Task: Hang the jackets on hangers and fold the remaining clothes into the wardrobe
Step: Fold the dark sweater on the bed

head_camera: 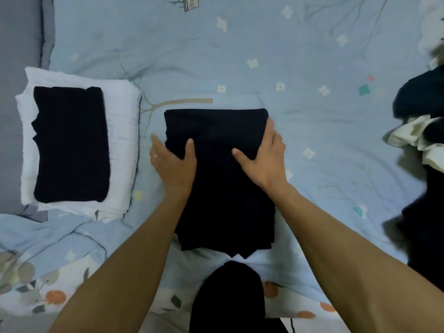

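Both forearms reach out over the blue quilt to a folded black garment lying at its middle. Left hand grips the garment's left edge, thumb on top and fingers tucked beneath. Right hand does likewise at the right edge. Left of the garment, another folded black piece rests on folded white cloth. Right of it lies a heap of unfolded clothes.
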A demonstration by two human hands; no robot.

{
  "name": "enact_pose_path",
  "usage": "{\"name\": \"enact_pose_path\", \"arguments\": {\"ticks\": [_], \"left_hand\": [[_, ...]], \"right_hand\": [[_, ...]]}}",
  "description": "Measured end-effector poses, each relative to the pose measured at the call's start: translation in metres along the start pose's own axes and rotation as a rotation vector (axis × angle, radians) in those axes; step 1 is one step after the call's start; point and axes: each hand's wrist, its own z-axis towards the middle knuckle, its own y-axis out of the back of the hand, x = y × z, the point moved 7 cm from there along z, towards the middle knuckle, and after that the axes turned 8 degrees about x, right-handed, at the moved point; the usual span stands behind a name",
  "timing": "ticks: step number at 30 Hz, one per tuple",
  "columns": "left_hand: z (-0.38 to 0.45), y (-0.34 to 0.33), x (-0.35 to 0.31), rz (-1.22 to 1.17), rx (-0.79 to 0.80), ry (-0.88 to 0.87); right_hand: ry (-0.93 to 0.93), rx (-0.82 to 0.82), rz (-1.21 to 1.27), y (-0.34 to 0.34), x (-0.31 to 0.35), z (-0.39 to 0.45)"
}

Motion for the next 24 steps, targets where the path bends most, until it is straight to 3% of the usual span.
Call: {"name": "enact_pose_path", "arguments": {"ticks": [3,6,11,17,24], "left_hand": [[0.013,0.006,0.001,-0.427,0.213,0.239],[-0.004,0.015,-0.014,-0.572,0.433,0.289],[-0.073,0.092,-0.031,-0.708,0.305,0.087],[-0.14,0.198,-0.033,-0.512,0.174,-0.102],[-0.148,0.309,-0.009,-0.416,0.0,-0.094]], "right_hand": [[-0.212,0.155,0.587,0.008,-0.006,0.002],[-0.151,0.215,0.684,0.017,0.008,-0.017],[0.016,0.175,0.741,0.047,0.06,-0.1],[0.152,0.237,0.688,0.047,0.12,-0.171],[0.178,0.303,0.697,-0.007,0.201,-0.202]]}}
